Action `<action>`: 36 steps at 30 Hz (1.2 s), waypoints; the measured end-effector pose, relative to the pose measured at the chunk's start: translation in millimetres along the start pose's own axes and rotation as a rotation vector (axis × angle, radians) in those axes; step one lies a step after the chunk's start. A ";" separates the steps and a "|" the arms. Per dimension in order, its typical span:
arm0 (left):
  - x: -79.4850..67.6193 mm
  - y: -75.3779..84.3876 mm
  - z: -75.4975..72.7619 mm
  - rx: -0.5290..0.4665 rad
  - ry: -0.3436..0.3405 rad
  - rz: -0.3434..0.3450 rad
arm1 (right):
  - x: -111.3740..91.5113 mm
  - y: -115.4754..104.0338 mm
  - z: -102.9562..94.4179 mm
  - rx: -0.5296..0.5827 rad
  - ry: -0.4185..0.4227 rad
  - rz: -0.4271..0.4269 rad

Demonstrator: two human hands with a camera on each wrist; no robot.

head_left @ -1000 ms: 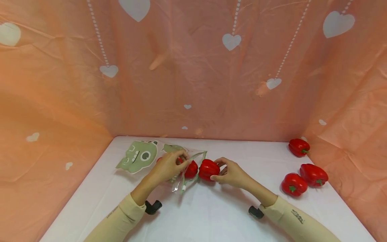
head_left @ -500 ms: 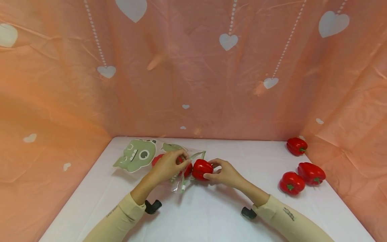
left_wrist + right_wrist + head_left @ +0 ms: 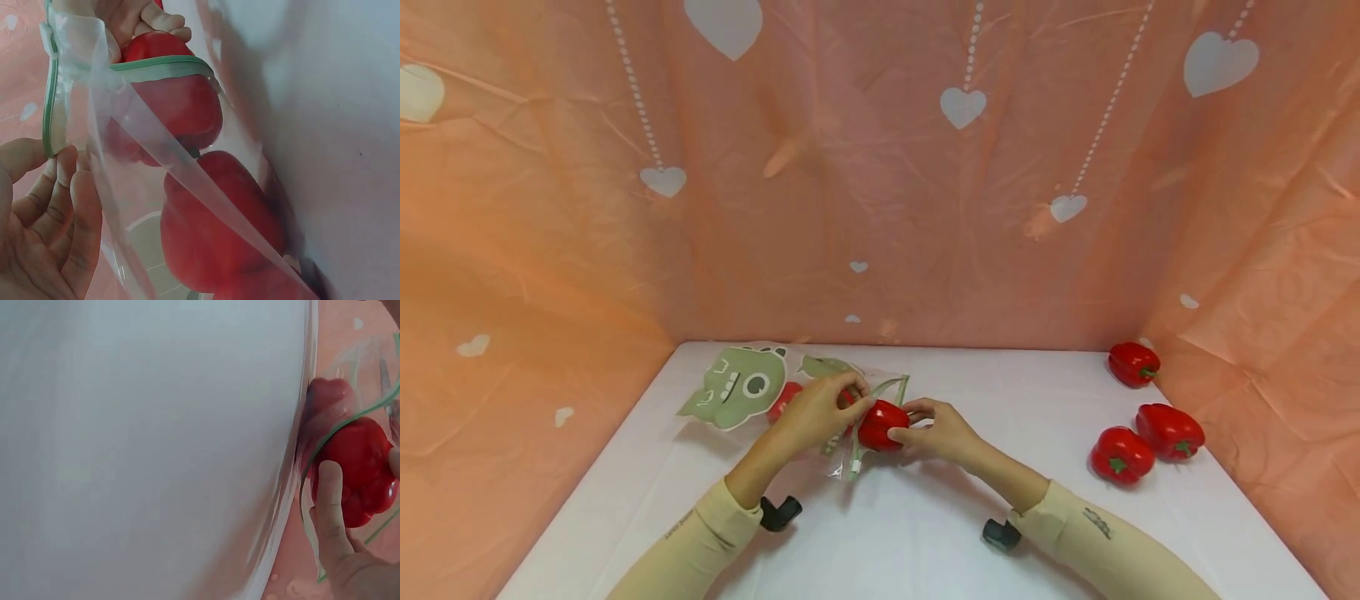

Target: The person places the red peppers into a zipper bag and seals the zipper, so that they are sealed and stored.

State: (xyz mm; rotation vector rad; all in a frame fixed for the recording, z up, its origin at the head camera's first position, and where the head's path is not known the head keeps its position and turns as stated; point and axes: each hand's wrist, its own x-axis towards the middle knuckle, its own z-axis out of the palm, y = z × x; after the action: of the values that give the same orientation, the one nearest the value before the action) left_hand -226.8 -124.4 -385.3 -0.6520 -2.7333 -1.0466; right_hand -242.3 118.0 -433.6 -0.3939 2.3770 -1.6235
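My left hand [image 3: 816, 412] pinches the green-edged rim of a clear zip bag [image 3: 737, 392] printed with a green monster. Between the thumb and fingers of my right hand [image 3: 942, 432] is a red bell pepper [image 3: 880, 427] at the bag's mouth. The left wrist view has this bell pepper [image 3: 181, 106] partly past the green rim, its outer end still outside by the right fingers. Deeper in the bag, more red bell peppers [image 3: 219, 212] show through the plastic. In the right wrist view, my right thumb and fingers lie along the sides of the held bell pepper [image 3: 356, 462].
Three loose red bell peppers lie at the table's right side: one at the back corner [image 3: 1133, 364], two side by side nearer [image 3: 1170, 431]. The white table [image 3: 880, 542] is bounded by an orange curtain [image 3: 887, 208] with hearts. Black wrist mounts [image 3: 780, 512] hang under both forearms.
My right hand has moved left, carrying the bell pepper from outside the bag into its mouth. A bell pepper inside has shifted left, deeper in. My left hand stays at the rim.
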 end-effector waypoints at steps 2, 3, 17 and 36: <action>0.4 -0.1 0.1 0.001 -0.001 0.000 | 0.7 -0.2 2.0 0.014 0.004 0.017; 0.5 -0.3 0.3 0.001 -0.001 -0.001 | 1.0 -0.3 2.8 0.032 0.005 0.031; 1.1 2.2 -0.3 0.018 -0.003 -0.001 | 3.1 -1.3 13.4 0.231 -0.026 0.085; 3.3 1.2 1.6 0.015 -0.001 0.042 | 11.6 -4.1 26.0 0.307 -0.044 0.061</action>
State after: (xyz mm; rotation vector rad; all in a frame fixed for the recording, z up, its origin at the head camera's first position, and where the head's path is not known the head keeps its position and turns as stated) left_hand -229.2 -121.4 -384.8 -0.7047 -2.7133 -1.0158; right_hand -243.9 89.9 -439.5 -0.2907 2.0414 -1.8889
